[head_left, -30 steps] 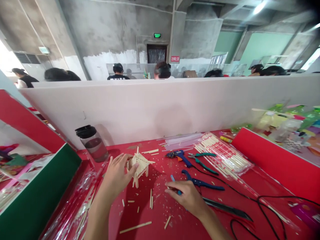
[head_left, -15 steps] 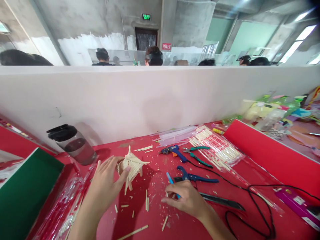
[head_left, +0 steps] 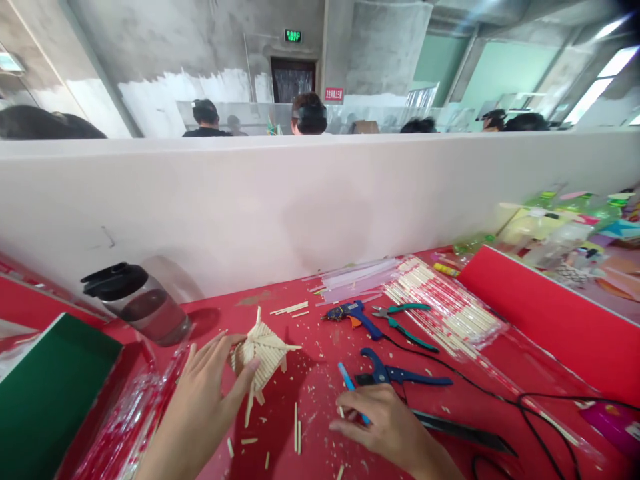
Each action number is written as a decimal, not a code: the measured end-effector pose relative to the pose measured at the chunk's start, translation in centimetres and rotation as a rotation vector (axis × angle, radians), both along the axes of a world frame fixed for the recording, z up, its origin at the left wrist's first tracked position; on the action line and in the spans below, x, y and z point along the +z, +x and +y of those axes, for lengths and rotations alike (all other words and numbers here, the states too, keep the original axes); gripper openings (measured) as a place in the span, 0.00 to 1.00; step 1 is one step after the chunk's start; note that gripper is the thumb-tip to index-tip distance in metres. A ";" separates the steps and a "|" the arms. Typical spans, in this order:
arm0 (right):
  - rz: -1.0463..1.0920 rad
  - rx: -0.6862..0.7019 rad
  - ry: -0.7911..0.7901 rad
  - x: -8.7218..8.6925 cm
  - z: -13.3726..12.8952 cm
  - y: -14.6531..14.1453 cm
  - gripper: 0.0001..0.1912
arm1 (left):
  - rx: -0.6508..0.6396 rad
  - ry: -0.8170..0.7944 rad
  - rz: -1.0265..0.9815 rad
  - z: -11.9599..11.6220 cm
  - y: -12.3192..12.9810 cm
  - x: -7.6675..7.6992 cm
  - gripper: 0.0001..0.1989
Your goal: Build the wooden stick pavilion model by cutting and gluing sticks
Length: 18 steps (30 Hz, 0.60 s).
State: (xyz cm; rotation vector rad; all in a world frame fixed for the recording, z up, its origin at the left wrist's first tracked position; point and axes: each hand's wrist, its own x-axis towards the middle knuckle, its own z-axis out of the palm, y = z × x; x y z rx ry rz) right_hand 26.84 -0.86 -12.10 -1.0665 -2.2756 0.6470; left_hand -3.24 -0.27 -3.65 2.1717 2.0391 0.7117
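Observation:
My left hand (head_left: 213, 383) is closed around the left side of a small model of a pointed roof (head_left: 267, 357) built from pale wooden sticks, thumb on the near side and fingers behind. The model's corners stick out, and short legs show under it. To the right, my right hand (head_left: 383, 420) has its fingers curled round a blue pen (head_left: 346, 376), whose upper end points away from me. The tip of a short pale stick (head_left: 341, 412) shows between thumb and forefinger. Cut stick pieces (head_left: 297, 430) lie on the red table between the hands.
Behind my right hand lie a blue pipe cutter (head_left: 400, 373), green-handled pliers (head_left: 410, 327), a blue glue gun (head_left: 355, 313) with a black cord and bagged sticks (head_left: 450, 300). A water bottle (head_left: 145, 303) and green board (head_left: 57, 387) stand left. A white partition (head_left: 300, 207) rises behind.
The camera view has shifted slightly, so the table things sit lower in the picture. Both hands keep their hold, with little movement of their own.

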 end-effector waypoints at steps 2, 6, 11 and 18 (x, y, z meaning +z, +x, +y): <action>-0.010 -0.012 -0.029 0.3 -0.1 0.0 0.13 | -0.006 -0.008 0.013 -0.1 -0.1 -0.1 0.19; 0.019 -0.022 -0.055 1.1 -0.2 -0.2 0.10 | -0.015 -0.045 0.010 0.0 0.0 -0.3 0.20; 0.161 -0.065 -0.139 2.4 -0.4 -0.5 0.09 | -0.027 -0.079 -0.015 0.3 0.5 0.0 0.17; 0.161 0.020 -0.011 2.8 -0.7 -1.0 0.03 | -0.022 -0.127 -0.019 -0.3 0.4 0.8 0.16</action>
